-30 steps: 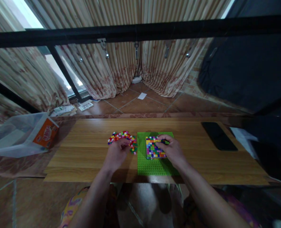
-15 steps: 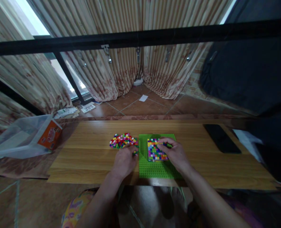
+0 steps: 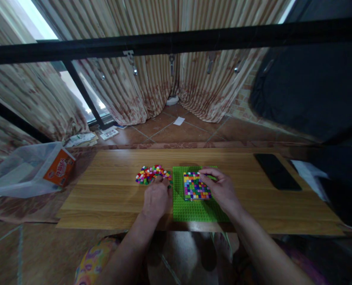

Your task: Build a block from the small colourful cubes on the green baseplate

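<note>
A loose pile of small coloured bricks lies on the wooden table left of a green baseplate. My left hand rests at the pile's near right side, its fingers curled down among the bricks; what they grip is hidden. On the baseplate sits a square block of many small coloured bricks. Over the upper right part of that block is my right hand, thumb and forefinger pinched together close to its surface. Anything between those fingertips is too small to make out, and the hand covers the block's right edge.
A black phone-like slab lies on the right of the wooden table. Left of the table stands a clear plastic box with an orange label. A black rail crosses in front of curtains beyond the table.
My left hand has shifted slightly, and its fingers now reach farther up into the loose pile. My right hand stays over the brick block, with the thumb and forefinger slightly moved.
</note>
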Demonstrator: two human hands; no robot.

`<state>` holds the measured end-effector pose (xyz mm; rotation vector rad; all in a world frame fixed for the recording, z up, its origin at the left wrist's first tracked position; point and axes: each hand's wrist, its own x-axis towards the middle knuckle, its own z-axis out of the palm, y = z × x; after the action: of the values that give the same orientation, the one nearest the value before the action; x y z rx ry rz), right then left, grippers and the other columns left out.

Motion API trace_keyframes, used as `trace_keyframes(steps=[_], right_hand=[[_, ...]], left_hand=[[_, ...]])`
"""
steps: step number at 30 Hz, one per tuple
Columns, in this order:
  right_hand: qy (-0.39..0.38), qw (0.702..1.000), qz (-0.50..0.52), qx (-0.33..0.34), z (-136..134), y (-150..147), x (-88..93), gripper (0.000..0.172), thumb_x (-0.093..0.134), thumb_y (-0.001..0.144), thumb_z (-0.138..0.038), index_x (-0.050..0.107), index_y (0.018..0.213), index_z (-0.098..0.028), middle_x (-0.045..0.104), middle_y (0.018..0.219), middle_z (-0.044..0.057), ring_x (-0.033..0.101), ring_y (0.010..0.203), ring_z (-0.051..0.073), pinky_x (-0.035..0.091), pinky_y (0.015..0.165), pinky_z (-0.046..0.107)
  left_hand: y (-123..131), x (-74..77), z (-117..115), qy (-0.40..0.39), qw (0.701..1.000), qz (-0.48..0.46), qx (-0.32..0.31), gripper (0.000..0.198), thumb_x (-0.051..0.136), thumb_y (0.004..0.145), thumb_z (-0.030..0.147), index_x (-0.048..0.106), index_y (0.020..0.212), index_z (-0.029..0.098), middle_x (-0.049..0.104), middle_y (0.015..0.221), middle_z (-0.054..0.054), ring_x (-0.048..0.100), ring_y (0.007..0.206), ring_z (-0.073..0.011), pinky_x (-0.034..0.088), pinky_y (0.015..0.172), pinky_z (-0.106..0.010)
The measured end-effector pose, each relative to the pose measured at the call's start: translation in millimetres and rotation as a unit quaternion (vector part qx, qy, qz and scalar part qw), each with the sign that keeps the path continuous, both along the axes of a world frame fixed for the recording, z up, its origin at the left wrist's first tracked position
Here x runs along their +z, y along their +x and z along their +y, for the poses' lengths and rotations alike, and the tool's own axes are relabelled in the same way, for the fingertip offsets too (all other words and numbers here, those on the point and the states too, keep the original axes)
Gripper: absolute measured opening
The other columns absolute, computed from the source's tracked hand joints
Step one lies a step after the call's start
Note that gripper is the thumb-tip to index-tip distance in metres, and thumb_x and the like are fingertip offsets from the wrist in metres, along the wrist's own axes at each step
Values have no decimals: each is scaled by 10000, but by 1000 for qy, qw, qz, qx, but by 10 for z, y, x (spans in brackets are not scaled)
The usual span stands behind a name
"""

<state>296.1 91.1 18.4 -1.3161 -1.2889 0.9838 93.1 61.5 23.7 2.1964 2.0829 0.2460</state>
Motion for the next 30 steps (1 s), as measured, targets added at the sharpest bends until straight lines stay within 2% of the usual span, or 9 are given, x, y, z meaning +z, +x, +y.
trace_keyframes(steps=[7,10,12,14,17,21,25,30], right_hand=[[14,1000,0,-6,20,-7,-30,196,681,726,-399,726,816,-230,676,985,60,615,958,225,486,808,370],[48,999,-19,-14,10,-13,-13,164,658,761,-371,720,831,-236,666,1022,62,614,980,225,485,832,384],[93,994,-52,-13,-21,-30,28,134,630,798,-336,716,841,-243,651,1045,60,606,1005,218,472,877,393],[145,985,-91,0,-72,-62,85,125,601,833,-298,714,856,-249,633,1068,58,595,1030,208,458,913,393],[202,968,-140,53,-161,-122,159,140,577,861,-254,714,891,-262,612,1109,54,582,1046,197,466,908,381],[234,947,-192,111,-240,-182,177,178,586,851,-204,704,955,-289,608,1134,44,566,1068,203,469,918,402],[246,936,-219,123,-261,-213,151,200,613,838,-204,696,987,-310,604,1166,38,557,1093,209,468,935,417],[255,930,-231,127,-262,-237,150,172,617,846,-236,703,975,-312,622,1154,44,571,1084,222,459,945,455]], left_hand=[[-26,21,2,8,1000,-2,9,163,498,810,173,651,866,181,637,944,-97,611,876,-224,456,753,-307],[-49,47,1,32,997,-72,17,142,508,812,203,648,823,187,641,920,-84,607,842,-209,440,730,-297],[-64,68,14,18,985,-173,21,139,514,807,223,647,790,189,650,856,-56,600,778,-183,428,700,-281],[-63,90,34,-17,951,-306,23,142,526,795,252,649,766,187,646,766,-22,579,701,-155,415,664,-263],[-20,124,55,-68,871,-485,26,150,570,752,299,648,727,173,605,668,13,531,640,-125,396,630,-242],[65,170,34,-118,788,-602,57,179,652,681,328,663,744,161,557,634,34,464,590,-94,361,572,-224],[102,188,-3,-150,746,-645,68,216,696,649,335,661,764,155,526,599,41,429,558,-83,329,534,-220],[104,167,-19,-172,730,-661,36,204,683,683,342,641,726,147,494,584,40,408,551,-76,316,529,-220]])
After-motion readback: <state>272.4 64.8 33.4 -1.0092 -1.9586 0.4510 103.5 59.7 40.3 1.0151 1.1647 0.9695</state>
